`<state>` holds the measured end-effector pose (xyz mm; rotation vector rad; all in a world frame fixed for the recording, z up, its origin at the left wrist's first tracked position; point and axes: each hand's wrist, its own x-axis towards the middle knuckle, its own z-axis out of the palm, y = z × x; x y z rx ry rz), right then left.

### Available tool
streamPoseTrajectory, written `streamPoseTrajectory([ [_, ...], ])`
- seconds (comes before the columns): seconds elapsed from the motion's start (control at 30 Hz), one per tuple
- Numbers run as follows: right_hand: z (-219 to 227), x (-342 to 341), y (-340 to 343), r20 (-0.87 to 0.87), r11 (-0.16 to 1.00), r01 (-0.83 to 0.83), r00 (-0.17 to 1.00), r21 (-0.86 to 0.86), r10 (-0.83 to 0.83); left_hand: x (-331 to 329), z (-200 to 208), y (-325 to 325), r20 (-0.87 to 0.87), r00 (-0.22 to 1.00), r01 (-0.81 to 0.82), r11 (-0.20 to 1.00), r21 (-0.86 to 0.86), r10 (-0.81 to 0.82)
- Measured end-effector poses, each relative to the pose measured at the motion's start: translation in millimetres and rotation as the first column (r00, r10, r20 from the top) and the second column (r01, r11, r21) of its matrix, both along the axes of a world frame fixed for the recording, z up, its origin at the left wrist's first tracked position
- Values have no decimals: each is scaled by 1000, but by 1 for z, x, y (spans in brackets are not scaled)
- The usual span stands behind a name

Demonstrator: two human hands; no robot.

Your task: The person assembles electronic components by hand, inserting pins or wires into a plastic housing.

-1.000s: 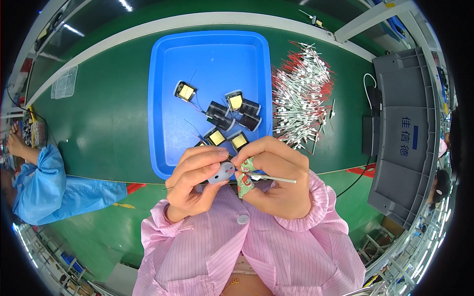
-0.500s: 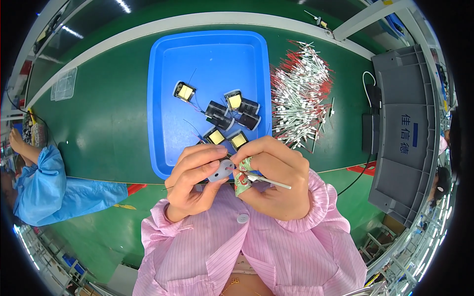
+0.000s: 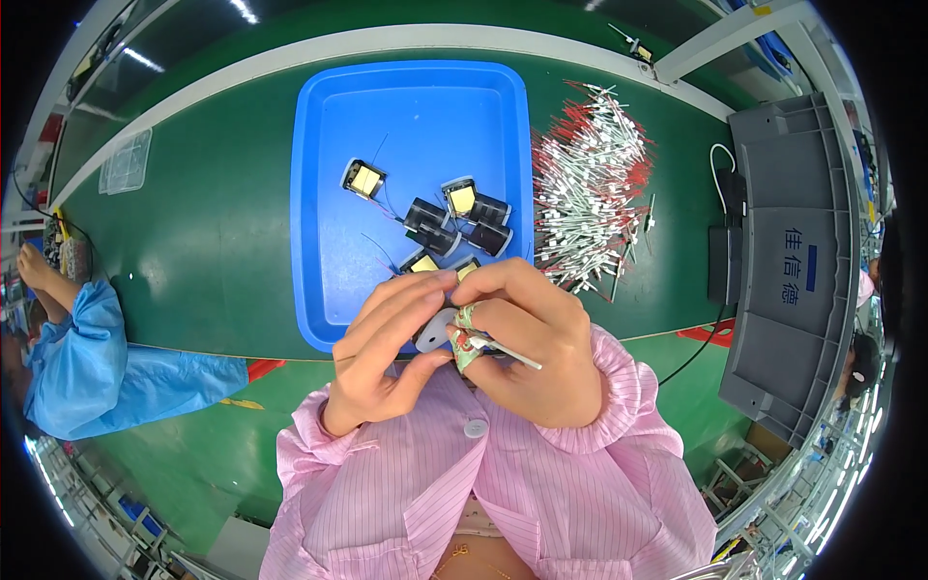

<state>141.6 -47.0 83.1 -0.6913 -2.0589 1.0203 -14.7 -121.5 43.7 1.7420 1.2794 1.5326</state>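
Just in front of my chest, over the near edge of the blue tray (image 3: 303, 203), my two hands meet. My left hand (image 3: 377, 362) is closed around a pale grey rounded plastic piece (image 3: 434, 331) with dark holes in its face. Patterned green wraps cover the thumb and forefinger of my right hand (image 3: 541, 353). Those fingers pinch a thin lead with a white sleeve (image 3: 514, 355) against the plastic piece. Its inner end is hidden by the fingertips. Several black components with yellow blocks (image 3: 365, 180) and thin wires lie in the tray.
A heap of white and red wire leads (image 3: 594, 188) lies right of the tray on the green table (image 3: 213, 242). A grey crate (image 3: 788, 261) stands at the far right, beside a black adapter (image 3: 725, 261). At left sits a person in blue sleeves (image 3: 82, 358).
My right hand has shifted slightly left, carrying the lead closer against the plastic piece. The fingers now cover more of the piece.
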Motion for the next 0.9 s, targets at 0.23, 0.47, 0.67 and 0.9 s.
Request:
streamPoseTrajectory([
  [0.23, 9, 17, 2, -7, 984, -52, 999, -172, 52, -4, -2, -3, -84, 993, -79, 997, 11, 80],
  [0.47, 7, 13, 3, 64, 996, 37, 997, -81, -32, -1, -2, -6, -43, 990, -136, 990, 25, 137],
  [0.67, 7, 23, 5, 165, 999, -29, 986, -35, 35, -3, 9, -9, 86, 996, -25, 989, -144, 38],
  [0.9, 6, 28, 8, 176, 994, -102, 980, 39, 94, -5, 6, -9, 164, 985, -12, 973, -229, 51],
])
